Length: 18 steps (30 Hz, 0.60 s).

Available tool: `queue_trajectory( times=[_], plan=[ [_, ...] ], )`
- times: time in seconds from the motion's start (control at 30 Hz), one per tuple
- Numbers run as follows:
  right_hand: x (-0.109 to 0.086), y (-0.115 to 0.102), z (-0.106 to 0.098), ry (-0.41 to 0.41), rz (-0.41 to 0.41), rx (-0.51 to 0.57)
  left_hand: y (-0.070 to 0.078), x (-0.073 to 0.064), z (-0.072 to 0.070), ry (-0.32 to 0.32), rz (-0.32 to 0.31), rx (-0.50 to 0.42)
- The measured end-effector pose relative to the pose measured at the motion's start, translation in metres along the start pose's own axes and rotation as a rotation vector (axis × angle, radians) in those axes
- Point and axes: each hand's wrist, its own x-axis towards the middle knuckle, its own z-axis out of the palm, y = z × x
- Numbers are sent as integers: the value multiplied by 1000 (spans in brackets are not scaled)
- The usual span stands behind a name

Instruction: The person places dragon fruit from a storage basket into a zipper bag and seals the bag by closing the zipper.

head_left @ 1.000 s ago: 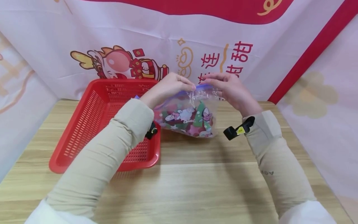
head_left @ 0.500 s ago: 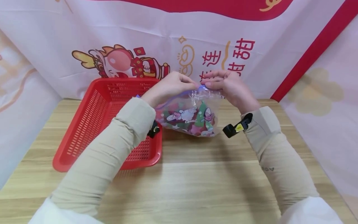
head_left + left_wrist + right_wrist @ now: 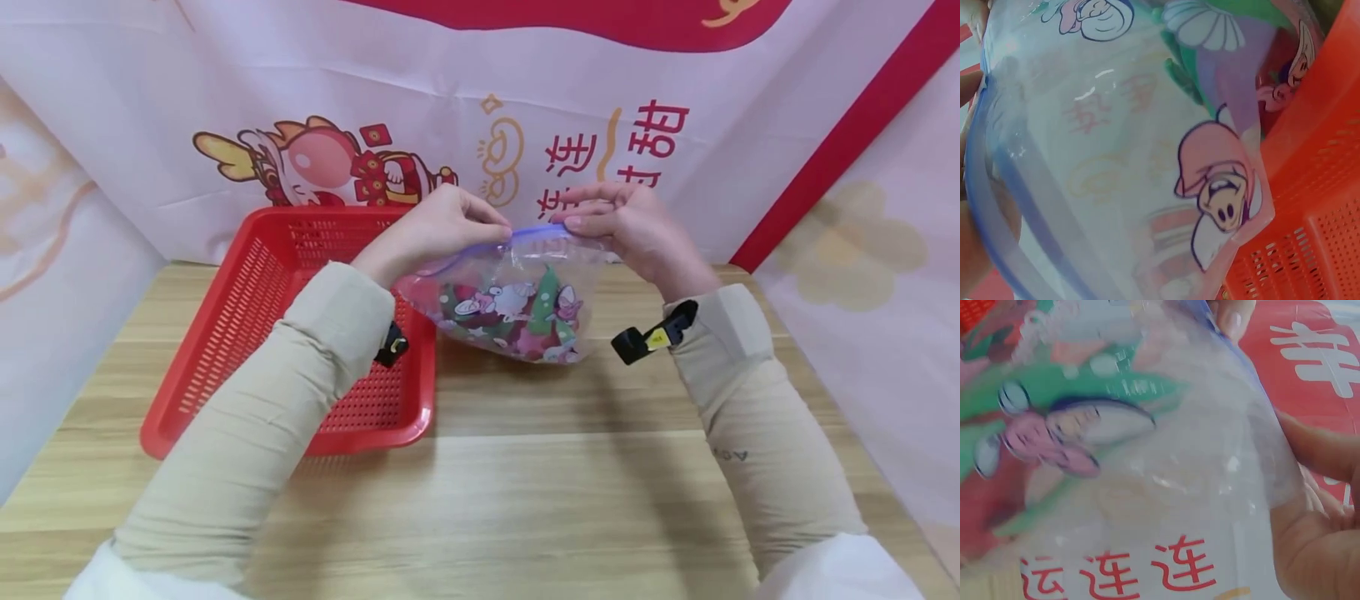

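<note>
A clear zip-lock bag [image 3: 517, 321] printed with green, pink and red sea cartoons hangs close over the table, just right of the red basket. My left hand [image 3: 450, 223] pinches its purple zip edge near the middle between thumb and fingers. At the upper right corner, my right hand [image 3: 636, 232] pinches the same edge. The left wrist view shows the zip-lock bag [image 3: 1116, 87] see-through, with the purple strip curving along its mouth. In the right wrist view, the thumb and fingers of my right hand [image 3: 1319, 537] hold the bag's rim.
A red perforated plastic basket [image 3: 422, 417] stands on the left of the wooden table [image 3: 525, 517], partly behind my left forearm. White cloth with red and cartoon prints [image 3: 420, 75] hangs at the back and along both sides.
The hands came together on the zip edge, then moved apart: my left hand has shifted left and my right hand right. The bag's top edge is now spread wider between them.
</note>
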Motion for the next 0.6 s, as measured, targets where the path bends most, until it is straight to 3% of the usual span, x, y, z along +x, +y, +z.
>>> queue_trajectory(
  times=[0.1,0.23,0.4,0.5,0.6],
  plan=[
    [-1,-3,1,-11,-50,-153,-2,2,2,5,-7,-14],
    [-6,-11,11,74,-144,-411,-1,4,4,38,-8,2],
    [-9,-14,32,135,-347,-717,2,6,6,63,-10,16],
    [-9,-11,40,142,-448,-824,2,7,8,66,-15,7],
    [-6,-7,43,102,-427,-860,2,8,9,62,-18,0]
  ],
)
